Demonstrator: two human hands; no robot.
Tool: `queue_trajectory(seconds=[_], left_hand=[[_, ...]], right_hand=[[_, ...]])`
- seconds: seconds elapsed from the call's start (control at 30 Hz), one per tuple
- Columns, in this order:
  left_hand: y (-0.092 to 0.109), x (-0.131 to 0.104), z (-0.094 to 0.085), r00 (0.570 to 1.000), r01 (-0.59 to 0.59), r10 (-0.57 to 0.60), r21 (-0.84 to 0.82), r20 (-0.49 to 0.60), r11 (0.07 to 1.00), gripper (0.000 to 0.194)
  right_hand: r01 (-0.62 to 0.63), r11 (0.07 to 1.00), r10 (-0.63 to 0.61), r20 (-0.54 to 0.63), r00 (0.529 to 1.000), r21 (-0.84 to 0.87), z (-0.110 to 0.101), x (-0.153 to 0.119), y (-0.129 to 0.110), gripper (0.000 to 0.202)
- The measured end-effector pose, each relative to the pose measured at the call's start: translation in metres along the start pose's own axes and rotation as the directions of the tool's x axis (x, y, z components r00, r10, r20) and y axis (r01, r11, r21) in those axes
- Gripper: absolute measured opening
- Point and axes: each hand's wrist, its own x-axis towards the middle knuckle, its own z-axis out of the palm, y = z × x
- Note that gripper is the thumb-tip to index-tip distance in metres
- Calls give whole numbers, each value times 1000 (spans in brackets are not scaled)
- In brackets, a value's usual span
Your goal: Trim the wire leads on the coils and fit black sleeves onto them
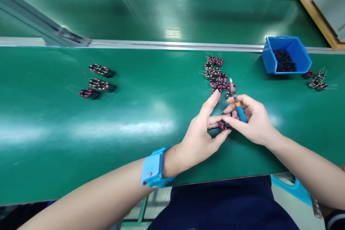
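Observation:
My left hand (pixel 201 134), with a blue strap on its wrist, grips a small round wire-wound coil (pixel 224 124) between thumb and fingers. A pink and black pattern shows on the coil's top. My right hand (pixel 250 118) is closed around blue-handled pliers or cutters (pixel 238 106), their metal tip pointing up and away from me. Its thumb reaches toward the coil, close to my left fingertips. Just beyond both hands lies a cluster of similar coils (pixel 215 72), pink or copper-coloured on top, some with thin wire ends sticking out.
A blue bin (pixel 287 55) with small black pieces stands at the back right. More coils (pixel 317 81) lie beside it, and another coil group (pixel 98 81) sits at left. A metal rail (pixel 172 45) runs behind. At far right stands a grey box (pixel 330 3) on a wooden board.

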Motion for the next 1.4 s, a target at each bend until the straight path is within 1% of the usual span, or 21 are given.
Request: queue_trajectory(seconds=[0.13,0.23,0.3,0.37,0.4,0.43,0.5,0.57,0.63,0.7,0.77,0.9,0.93,1.0,1.1,1.23,1.3,1.4], left_hand=[[1,1,4,999,39,-39,-17,29,999,91],[4,0,4,995,82,-80,-41,57,996,90],[5,-1,4,991,117,-112,-62,74,991,90],[7,-2,2,983,168,-161,-79,82,983,91],[8,-2,1,979,192,-185,-87,82,978,91],[8,-2,0,976,212,-205,-95,80,973,91],[10,-1,-2,971,232,-223,-116,80,966,92],[11,1,-3,971,235,-224,-140,89,962,92],[11,2,-2,970,234,-220,-162,99,959,92],[11,3,-2,969,238,-222,-172,107,956,92],[12,2,-2,965,251,-234,-165,116,954,90],[13,-1,-4,951,295,-276,-148,138,944,86],[13,-2,-4,950,300,-281,-153,136,942,86],[12,-2,-4,952,299,-282,-168,119,939,86],[11,-1,-3,958,283,-268,-188,102,941,87],[11,0,-1,962,268,-250,-209,106,941,87],[12,0,-1,964,264,-248,-215,98,940,86],[12,0,-2,961,277,-267,-218,77,936,85]], right_hand=[[16,998,-13,71,997,-53,9,-6,-1,26],[36,990,-24,89,996,-138,8,-5,-4,19],[29,992,-25,34,999,-124,3,-1,-4,16],[14,998,-18,-53,998,-64,-6,4,-4,20],[1,999,-4,-76,997,-38,-11,6,-4,23],[-22,1000,21,-72,997,-20,-15,7,-4,27],[-85,996,85,-3,996,-12,-21,6,-5,33],[-125,992,127,86,988,-33,-20,3,-6,35],[-118,990,128,155,980,-71,-15,0,-7,31],[-96,990,113,185,976,-101,-9,-2,-7,25],[-84,991,100,164,981,-102,-9,-1,-6,23],[-66,997,65,-11,998,-34,-23,4,-6,27],[-75,997,74,-31,997,-18,-27,4,-6,29],[-129,992,129,1,992,-3,-31,3,-7,33],[-204,978,208,106,972,-51,-25,-1,-8,36],[-163,981,180,169,969,-110,-12,-6,-9,28],[-162,982,175,156,972,-93,-12,-5,-9,26],[-177,984,179,79,981,-29,-19,-3,-7,27]])
